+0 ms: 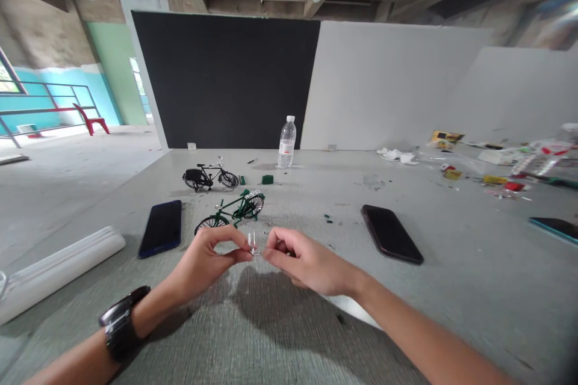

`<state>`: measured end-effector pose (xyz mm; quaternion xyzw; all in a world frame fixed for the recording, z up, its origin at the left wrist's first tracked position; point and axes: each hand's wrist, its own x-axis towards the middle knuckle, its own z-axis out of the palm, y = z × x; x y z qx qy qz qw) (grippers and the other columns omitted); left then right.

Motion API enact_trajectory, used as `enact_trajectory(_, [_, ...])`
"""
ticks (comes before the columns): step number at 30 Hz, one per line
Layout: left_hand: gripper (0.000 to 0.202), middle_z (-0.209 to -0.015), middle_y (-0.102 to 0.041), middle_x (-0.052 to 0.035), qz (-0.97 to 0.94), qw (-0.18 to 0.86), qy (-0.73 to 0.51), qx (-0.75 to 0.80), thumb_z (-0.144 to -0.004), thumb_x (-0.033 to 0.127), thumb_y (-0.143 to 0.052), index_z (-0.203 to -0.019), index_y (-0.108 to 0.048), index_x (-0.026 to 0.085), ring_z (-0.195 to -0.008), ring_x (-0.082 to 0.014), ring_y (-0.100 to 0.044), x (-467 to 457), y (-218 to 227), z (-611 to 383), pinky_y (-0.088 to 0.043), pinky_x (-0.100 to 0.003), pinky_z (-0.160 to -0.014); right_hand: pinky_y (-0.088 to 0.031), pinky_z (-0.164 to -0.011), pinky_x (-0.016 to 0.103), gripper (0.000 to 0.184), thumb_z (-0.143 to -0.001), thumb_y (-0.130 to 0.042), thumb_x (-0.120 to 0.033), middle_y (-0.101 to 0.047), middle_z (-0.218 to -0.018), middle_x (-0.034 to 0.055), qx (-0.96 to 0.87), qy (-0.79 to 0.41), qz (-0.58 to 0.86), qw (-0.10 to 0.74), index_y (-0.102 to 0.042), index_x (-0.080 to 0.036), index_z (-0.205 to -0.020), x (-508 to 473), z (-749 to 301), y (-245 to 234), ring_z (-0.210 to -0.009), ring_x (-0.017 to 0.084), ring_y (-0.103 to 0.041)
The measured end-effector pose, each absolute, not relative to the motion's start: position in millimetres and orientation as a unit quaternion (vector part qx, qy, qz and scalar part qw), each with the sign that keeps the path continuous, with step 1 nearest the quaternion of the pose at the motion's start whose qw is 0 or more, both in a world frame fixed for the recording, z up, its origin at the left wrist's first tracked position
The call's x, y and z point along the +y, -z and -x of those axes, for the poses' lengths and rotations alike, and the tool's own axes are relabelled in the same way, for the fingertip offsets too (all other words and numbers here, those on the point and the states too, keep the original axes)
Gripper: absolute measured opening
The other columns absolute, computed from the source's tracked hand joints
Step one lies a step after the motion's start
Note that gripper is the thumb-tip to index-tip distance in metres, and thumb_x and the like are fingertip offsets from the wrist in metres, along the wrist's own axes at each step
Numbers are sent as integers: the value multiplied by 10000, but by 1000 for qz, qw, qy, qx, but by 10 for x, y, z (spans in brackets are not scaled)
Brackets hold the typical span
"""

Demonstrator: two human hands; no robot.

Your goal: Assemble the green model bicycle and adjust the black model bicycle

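Between thumb and forefinger, my left hand (214, 249) pinches a small shiny silver part (253, 243) with two upright prongs; its exact kind is too small to tell. Close beside it on the right, the fingertips of my right hand (307, 258) are pinched together, and what they hold is hidden. Just beyond my left hand is a green toy bicycle (235, 210), tilted, with a silver rack over one wheel. Farther back a black toy bicycle (208, 177) stands upright with a black bag at its end.
A dark phone (161, 228) lies left, another phone (392, 233) right. Small green pieces (329, 219) and a green case (268, 180) lie on the grey table. A water bottle (286, 143) stands behind. A white roll-like object (63, 271) lies far left; packaging (451, 173) clutters the right.
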<state>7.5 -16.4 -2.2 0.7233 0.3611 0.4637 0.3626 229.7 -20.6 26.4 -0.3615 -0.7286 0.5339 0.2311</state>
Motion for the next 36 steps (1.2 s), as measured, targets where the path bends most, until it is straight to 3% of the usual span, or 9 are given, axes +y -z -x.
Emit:
enact_trajectory(4, [106,-754,-713,-17,-651,450,-482,376,-721,230,-781,-705,-690,178,-711,-159,-637,-141,58,-114,-490,-266,-683,-299,-529,268,118,-955,-485,-280,-473,-679,-44,-841,-314,347,270,-419,-229,-872,-236,-2289,-260,-564,112,-398])
enact_trajectory(8, [116,-760,-706,-19,-639,462,-488,373,-717,227,-781,-708,-680,171,-724,-158,-635,-136,79,-116,-495,-268,-694,-257,-525,285,105,-970,-424,-239,-435,-623,-58,-873,-249,336,250,-404,-227,-868,-260,-2286,-235,-517,107,-334])
enact_trajectory(11, [94,-742,-707,-12,-675,427,-476,369,-731,191,-763,-685,-682,180,-721,-155,-630,-130,74,-82,-484,-269,-699,-261,-505,273,153,-982,-461,-307,-417,-623,-67,-821,-368,351,261,-405,-236,-859,-255,-2274,-211,-512,99,-330])
enact_trajectory(15, [112,-753,-715,-15,-754,340,-458,326,-784,141,-712,-686,-706,194,-744,-161,-640,-142,32,-41,-476,-280,-720,-172,-428,251,236,-970,-511,-417,-255,-586,-109,-664,-631,343,210,-384,-255,-855,-209,-2267,-178,-446,75,-167])
enact_trajectory(17, [115,-761,-717,-19,-773,314,-452,316,-805,146,-700,-703,-717,197,-760,-166,-645,-155,21,-42,-477,-283,-729,-157,-423,253,243,-955,-532,-430,-227,-585,-111,-634,-670,335,192,-400,-253,-854,-190,-2266,-178,-449,75,-138])
enact_trajectory(19, [76,-770,-717,-17,-757,319,-456,344,-802,171,-716,-731,-715,196,-764,-165,-646,-165,28,-61,-479,-283,-737,-213,-443,257,215,-951,-534,-415,-314,-608,-89,-682,-604,349,219,-447,-240,-862,-186,-2262,-190,-467,80,-232])
enact_trajectory(22, [86,-792,-707,-12,-699,374,-472,385,-787,237,-742,-757,-678,188,-764,-164,-644,-163,59,-114,-495,-280,-735,-298,-519,271,162,-962,-502,-352,-464,-687,-41,-799,-395,360,276,-466,-224,-869,-200,-2258,-209,-562,106,-391])
enact_trajectory(27, [128,-781,-689,-9,-674,405,-482,386,-782,266,-741,-747,-651,181,-756,-165,-638,-154,103,-155,-509,-279,-727,-261,-550,299,125,-994,-396,-249,-466,-672,-44,-887,-198,335,249,-439,-224,-879,-217,-2270,-203,-542,112,-343])
enact_trajectory(36, [149,-803,-714,-23,-795,241,-468,300,-874,152,-646,-740,-683,204,-793,-170,-643,-210,52,-76,-486,-290,-738,-286,-528,252,241,-975,-517,-414,-406,-707,-54,-781,-466,320,266,-473,-215,-845,-261,-2219,-248,-590,103,-349])
